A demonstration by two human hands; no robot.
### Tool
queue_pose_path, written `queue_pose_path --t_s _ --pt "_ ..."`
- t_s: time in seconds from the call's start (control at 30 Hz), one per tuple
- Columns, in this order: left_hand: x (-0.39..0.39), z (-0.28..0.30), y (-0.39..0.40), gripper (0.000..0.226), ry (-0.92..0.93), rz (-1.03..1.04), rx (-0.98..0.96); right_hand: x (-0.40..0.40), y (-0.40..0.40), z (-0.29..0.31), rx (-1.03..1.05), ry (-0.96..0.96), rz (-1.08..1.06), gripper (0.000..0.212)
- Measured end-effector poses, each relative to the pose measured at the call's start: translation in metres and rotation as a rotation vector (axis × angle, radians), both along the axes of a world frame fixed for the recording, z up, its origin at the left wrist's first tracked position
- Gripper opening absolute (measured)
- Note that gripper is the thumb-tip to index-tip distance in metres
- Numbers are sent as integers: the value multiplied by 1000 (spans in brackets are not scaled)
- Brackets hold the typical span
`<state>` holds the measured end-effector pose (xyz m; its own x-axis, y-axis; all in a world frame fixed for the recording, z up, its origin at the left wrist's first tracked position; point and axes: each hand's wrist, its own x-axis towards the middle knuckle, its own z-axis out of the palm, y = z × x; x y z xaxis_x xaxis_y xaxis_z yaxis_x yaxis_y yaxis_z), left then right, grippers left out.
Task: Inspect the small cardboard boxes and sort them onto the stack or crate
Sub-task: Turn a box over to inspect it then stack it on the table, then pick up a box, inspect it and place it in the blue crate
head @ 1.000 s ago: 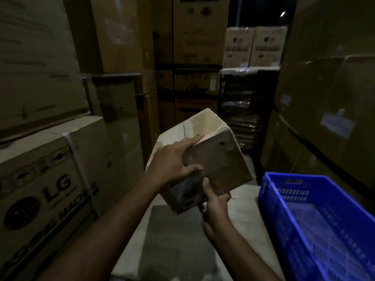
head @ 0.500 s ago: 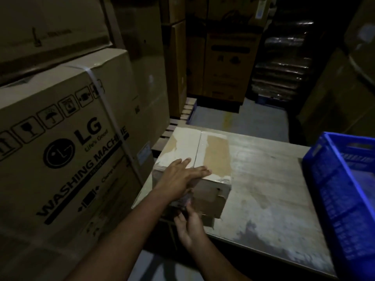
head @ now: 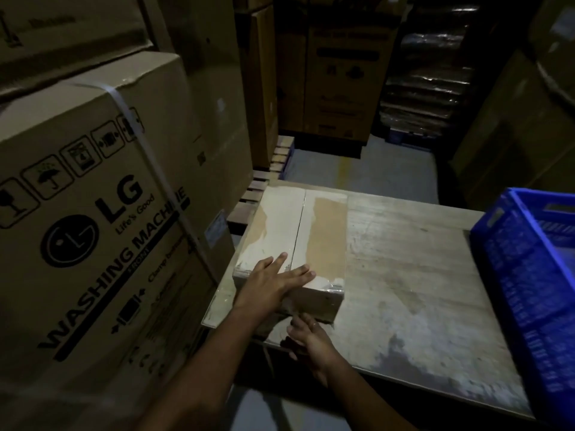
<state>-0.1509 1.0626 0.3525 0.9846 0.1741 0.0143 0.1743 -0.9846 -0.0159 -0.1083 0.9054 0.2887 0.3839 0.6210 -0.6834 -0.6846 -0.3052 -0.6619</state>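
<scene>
Now | box on table | left hand flat atop | right hand below

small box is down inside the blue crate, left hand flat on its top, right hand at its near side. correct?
Not quite. The small cardboard box sits on the wooden table, apart from the blue crate at the table's right end, as the head view shows. The rest holds: the left hand lies flat on its top, and the right hand is at its near side.
</scene>
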Motion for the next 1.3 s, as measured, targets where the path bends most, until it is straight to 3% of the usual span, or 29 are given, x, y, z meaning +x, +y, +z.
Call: queue_pose_path --t_s 0.17,0.33,0.43,0.63,0.77,1.0,1.3 --pt "5 2 1 80 23 10 -34 3 -5 6 51 -41 -21 77" --pt "5 14 3 82 31 61 -191 6 -10 48 62 -254 -33 28" --pt "14 46 4 82 -51 163 -403 30 -13 104 144 -372 -166 19" --pt "64 152 -36 52 -447 207 -992 93 -61 236 328 -649 -397 17" --pt "108 210 -105 38 -476 104 -1331 113 -143 297 403 -749 -615 17" --pt "167 241 -290 21 -195 -202 -1570 100 -354 306 196 -901 -1056 16" --pt "189 152 -630 25 469 -461 -1509 -1 -653 204 -200 -696 -1597 22"
